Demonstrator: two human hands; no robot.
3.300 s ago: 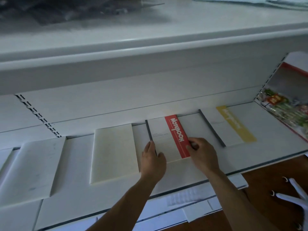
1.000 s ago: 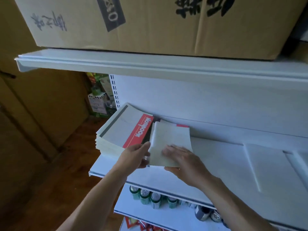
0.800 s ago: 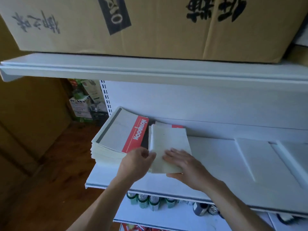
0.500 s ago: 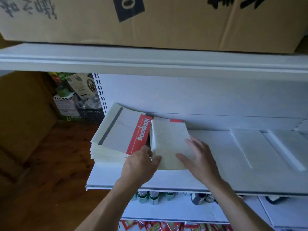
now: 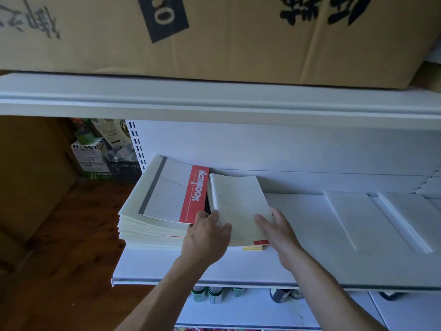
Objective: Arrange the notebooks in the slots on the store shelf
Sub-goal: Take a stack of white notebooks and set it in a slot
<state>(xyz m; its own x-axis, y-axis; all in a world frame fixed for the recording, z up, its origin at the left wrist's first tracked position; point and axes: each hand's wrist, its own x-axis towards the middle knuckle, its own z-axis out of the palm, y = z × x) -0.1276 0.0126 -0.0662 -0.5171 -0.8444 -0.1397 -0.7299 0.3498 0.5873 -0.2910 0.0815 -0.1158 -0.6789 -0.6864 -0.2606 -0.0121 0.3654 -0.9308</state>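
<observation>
"NOTEBOOK" is being read in white capitals along the red cover band (image 5: 195, 194) of the top notebook (image 5: 170, 192) on the stack. The digits "0" and part of another are being shown, rotated, on a black label (image 5: 163, 15) on the cardboard box (image 5: 238, 48). Black brush characters (image 5: 322, 10) on the box are being left unread.

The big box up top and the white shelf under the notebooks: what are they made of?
Box: brown corrugated cardboard by the look, matte, creased, printed with black characters. Shelf: probably painted sheet metal, smooth white with a faint sheen and a thin folded front lip.
</observation>
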